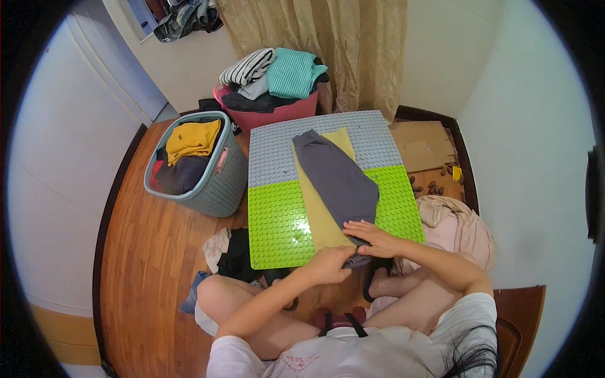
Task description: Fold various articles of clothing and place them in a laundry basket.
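Small red print (300,364) marks the person's white shirt (372,353). The gray garment (337,173) lies lengthwise over a yellow layer (322,227) on the studded table (274,217), its near end reaching the front edge; bare studs flank it both sides. The right hand (373,239) rests palm down, fingers extended; the left hand (329,264) curls closed, seemingly pinching the garment's near end.

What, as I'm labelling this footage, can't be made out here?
All in the head view:
Left hand: finger grip, hidden by the hand's back.
Yellow cloth: partly covered by the grey garment.
Blue-grey basket: lower contents, hidden by its walls.
Brown bits, far right: too small to identify.
Dark pile, upper left: cut off by the top edge.
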The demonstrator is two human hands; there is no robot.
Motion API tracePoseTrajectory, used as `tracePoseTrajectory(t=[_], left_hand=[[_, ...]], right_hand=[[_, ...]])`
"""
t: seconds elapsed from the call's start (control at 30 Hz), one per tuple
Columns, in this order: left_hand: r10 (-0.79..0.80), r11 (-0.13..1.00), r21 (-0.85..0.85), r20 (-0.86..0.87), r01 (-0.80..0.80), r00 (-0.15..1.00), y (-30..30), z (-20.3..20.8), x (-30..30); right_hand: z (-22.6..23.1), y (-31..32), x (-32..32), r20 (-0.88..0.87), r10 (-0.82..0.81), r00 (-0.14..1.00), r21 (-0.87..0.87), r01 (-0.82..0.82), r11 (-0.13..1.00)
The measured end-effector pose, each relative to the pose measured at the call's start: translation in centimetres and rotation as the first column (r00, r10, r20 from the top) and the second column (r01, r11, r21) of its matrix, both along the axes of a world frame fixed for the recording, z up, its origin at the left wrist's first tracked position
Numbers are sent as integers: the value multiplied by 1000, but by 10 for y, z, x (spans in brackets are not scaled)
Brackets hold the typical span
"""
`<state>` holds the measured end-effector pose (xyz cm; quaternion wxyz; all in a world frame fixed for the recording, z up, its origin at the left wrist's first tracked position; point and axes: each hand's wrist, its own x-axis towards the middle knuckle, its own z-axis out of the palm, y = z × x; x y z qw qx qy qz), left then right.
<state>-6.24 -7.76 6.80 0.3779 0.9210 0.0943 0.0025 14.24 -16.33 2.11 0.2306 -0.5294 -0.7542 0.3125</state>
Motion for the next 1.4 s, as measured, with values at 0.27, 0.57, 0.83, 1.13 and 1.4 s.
tracePoseTrajectory(t=[0.27, 0.57, 0.83, 1.13, 1.4], left_hand=[[117, 952, -284, -22, -118, 993, 68, 17, 15], [487, 779, 434, 34, -452, 873, 123, 14, 78], [380, 633, 437, 543, -639, 749, 130, -57, 90], [131, 845, 419, 441, -333, 888, 136, -72, 78], [146, 858, 442, 277, -261, 950, 128, -63, 72]], right_hand=[[19, 9, -18, -245, -332, 911, -72, 324, 943], [-13, 95, 6, -254, -750, 611, -92, 756, 648], [6, 86, -30, 45, -840, 540, 158, 827, 540], [23, 59, -39, 553, -398, 732, 560, 27, 828], [13, 68, -31, 597, -278, 753, 322, 92, 942]])
